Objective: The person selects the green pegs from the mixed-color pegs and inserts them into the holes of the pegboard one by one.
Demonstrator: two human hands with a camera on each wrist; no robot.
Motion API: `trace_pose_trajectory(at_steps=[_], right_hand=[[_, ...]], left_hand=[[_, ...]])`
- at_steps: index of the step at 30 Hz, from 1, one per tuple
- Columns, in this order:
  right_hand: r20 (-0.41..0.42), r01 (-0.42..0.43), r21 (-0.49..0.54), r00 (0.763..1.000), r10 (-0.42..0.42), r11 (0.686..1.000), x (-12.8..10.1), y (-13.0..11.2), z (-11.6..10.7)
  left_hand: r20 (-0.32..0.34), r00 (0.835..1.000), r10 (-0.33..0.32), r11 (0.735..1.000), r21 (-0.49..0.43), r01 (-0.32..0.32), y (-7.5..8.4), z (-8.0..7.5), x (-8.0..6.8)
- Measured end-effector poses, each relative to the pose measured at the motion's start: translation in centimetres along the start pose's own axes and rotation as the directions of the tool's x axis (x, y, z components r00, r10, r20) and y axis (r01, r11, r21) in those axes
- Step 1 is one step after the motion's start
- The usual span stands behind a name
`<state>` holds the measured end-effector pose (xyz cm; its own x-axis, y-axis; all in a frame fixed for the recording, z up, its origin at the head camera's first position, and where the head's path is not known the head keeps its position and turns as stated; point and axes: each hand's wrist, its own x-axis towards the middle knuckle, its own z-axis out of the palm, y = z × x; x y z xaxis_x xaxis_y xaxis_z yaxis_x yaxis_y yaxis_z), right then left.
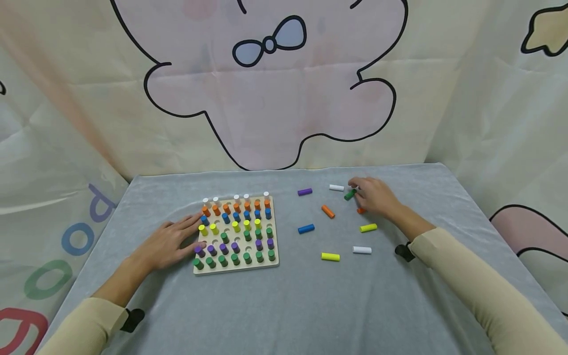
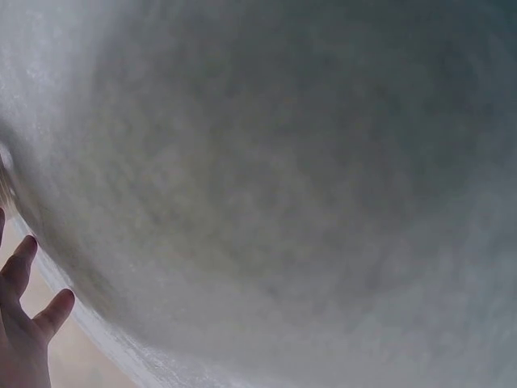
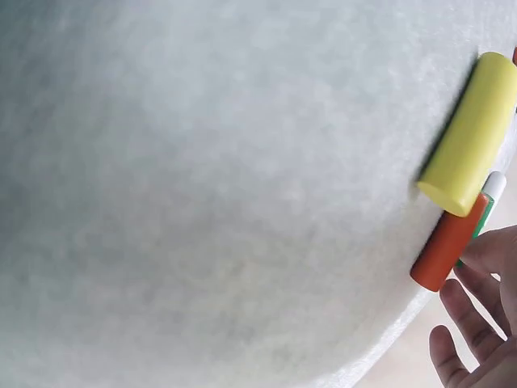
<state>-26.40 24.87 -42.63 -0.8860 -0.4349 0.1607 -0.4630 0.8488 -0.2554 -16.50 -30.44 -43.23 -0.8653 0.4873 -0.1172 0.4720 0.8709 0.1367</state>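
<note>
A pale square pegboard holds rows of white, orange, blue, yellow, purple and green pegs, with some holes bare among them. My left hand lies with spread fingers at the board's left edge, thumb and fingertips right at its rim. In the left wrist view, only part of this hand shows at the lower left. On the right of the table, my right hand pinches a green peg between thumb and index finger. An orange peg lies under that hand, partly hidden.
Loose pegs lie between the board and my right arm: purple, white, orange, blue, yellow, another yellow and another white. A grey cloth covers the table; a printed curtain hangs behind.
</note>
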Motion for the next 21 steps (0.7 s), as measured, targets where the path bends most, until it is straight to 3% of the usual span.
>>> trace_pose_trajectory(at_steps=[21], right_hand=[[0.001,-0.013,0.027,1.0,0.013,1.0,0.03,0.22,0.86]], left_hand=[[-0.011,1.0,0.005,1.0,-0.004,-0.005,-0.19,0.22,0.1]])
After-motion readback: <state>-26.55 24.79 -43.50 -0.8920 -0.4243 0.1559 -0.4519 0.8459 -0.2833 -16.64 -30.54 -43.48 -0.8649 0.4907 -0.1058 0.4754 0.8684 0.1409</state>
